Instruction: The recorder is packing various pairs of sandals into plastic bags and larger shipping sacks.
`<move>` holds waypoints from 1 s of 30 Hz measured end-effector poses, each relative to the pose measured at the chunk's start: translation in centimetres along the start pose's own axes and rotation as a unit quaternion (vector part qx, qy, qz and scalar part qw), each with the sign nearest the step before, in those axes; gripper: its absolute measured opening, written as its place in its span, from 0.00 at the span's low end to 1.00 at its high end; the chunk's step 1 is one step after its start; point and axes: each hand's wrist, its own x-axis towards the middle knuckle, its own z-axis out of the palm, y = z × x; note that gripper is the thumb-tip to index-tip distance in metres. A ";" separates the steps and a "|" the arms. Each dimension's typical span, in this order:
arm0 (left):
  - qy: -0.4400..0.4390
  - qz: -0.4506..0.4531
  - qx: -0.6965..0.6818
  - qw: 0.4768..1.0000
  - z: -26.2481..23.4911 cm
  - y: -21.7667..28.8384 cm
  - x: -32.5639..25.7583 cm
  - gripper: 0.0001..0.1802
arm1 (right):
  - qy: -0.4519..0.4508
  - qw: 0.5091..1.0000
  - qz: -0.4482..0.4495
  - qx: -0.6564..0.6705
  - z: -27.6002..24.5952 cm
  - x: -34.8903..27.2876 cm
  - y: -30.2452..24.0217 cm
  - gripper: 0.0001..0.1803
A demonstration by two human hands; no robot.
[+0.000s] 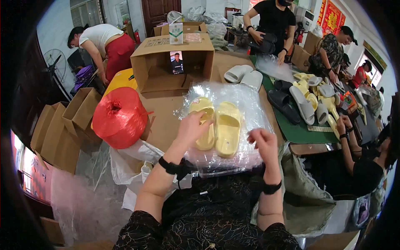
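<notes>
I see my left hand (192, 127) resting flat on the near left slipper of the yellow slippers (218, 125), steadying the pair, while my right hand (263, 143) pinches the clear plastic bag (246, 98) edge, holding it taut on the table (164, 110).

Left hand (192, 127) covered the near end of the left yellow slipper (203, 123); fingertips were lost in glare off the plastic bags (239, 96), so grip was unclear. Right hand (263, 143) was curled, and what it pinched was too small to tell. Near edge of the bag stack was hidden behind both wrists and the dark patterned sleeves. Far right, the pile of loose slippers (310, 93) blurred together toward the rim; count unreadable. Cardboard boxes (62, 125) at left were cut off by the dark fisheye border.
</notes>
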 end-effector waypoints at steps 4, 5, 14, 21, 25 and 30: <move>-0.023 -0.033 0.109 0.993 4.2 1.7 3.8 0.35 | 0.100 0.992 -0.027 -0.067 -2.3 7.6 7.4 0.12; -0.004 -0.026 0.136 0.990 4.7 1.9 4.1 0.35 | 0.100 0.987 -0.065 -0.106 -2.0 9.1 9.6 0.12; 0.040 -0.039 0.173 0.983 10.4 0.6 5.8 0.24 | 0.200 0.933 -0.122 -0.272 1.8 8.3 15.6 0.10; 0.104 -0.018 0.056 0.993 10.5 -1.3 5.6 0.14 | 0.176 0.962 -0.050 -0.201 2.6 7.4 13.5 0.12; 0.162 0.004 -0.057 0.985 6.7 0.7 4.8 0.11 | 0.179 0.967 -0.006 -0.179 0.6 8.0 16.0 0.15; 0.293 0.113 -0.112 0.943 -2.8 0.2 -2.4 0.13 | 0.148 0.982 -0.032 -0.115 0.6 8.2 16.2 0.14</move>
